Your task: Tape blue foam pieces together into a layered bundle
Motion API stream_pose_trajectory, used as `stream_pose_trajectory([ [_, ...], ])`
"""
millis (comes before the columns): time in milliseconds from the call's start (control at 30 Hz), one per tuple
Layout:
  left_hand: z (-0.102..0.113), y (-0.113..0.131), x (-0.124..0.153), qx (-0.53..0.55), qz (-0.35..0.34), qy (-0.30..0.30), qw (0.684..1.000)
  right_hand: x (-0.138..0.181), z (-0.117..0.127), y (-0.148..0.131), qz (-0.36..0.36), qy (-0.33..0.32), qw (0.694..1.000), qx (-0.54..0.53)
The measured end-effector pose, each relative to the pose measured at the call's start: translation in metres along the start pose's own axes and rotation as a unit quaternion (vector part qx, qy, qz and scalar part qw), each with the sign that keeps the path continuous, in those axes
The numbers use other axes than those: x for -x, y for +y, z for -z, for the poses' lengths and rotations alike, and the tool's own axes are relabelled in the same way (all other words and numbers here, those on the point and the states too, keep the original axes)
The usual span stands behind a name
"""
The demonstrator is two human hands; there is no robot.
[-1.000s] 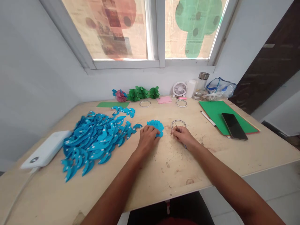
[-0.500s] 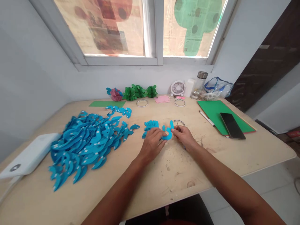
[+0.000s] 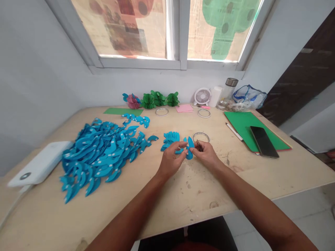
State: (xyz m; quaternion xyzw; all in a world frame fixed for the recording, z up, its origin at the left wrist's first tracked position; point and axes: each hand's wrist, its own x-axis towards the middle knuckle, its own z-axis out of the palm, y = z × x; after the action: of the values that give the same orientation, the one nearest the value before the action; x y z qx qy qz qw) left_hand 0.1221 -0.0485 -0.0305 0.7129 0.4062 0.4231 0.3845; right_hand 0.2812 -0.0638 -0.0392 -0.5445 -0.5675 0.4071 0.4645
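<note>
Pinching 1 blue cutout (image 3: 190, 153) at frame center: right hand (image 3: 208, 155), thumb and forefinger closed on its right side, plus 1 slim dark tool (image 3: 200, 145) in the same hand, type unclear. Left hand (image 3: 171, 160) has thumb and forefinger at the cutout's left edge, slightly parted; can't tell if they grip. Just beyond the left hand: 1 cluster of folded blue pieces (image 3: 171, 136), too tight to count. Left of frame on the bench (image 3: 167, 216): 1 big heap of blue crescents with white squares (image 3: 99, 150), overlapped, no count possible. Rings: 3 total, 1 near ring (image 3: 201, 133) just beyond the right hand, 2 farther back. Upper middle, along the wall: 3 green paper figures (image 3: 158, 99), 1 pink-and-blue one (image 3: 133, 101), 1 small fan (image 3: 202, 96). Right side: 1 phone (image 3: 264, 142) on green sheet (image 3: 243, 129), 1 pen (image 3: 234, 131) beside it.
</note>
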Motion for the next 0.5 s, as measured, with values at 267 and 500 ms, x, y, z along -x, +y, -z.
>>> stream_pose_trajectory([
  [267,-0.0051,0.0007,-0.0030,0.169,0.093,0.008,0.981,0.0021,-0.0037,0.0041,0.028,-0.016,0.996,0.080],
  [500,-0.0071,-0.0021,-0.0023,0.260,0.165,0.044,0.950,0.0040,-0.0036,0.0000,0.062,-0.030,0.989,0.134],
])
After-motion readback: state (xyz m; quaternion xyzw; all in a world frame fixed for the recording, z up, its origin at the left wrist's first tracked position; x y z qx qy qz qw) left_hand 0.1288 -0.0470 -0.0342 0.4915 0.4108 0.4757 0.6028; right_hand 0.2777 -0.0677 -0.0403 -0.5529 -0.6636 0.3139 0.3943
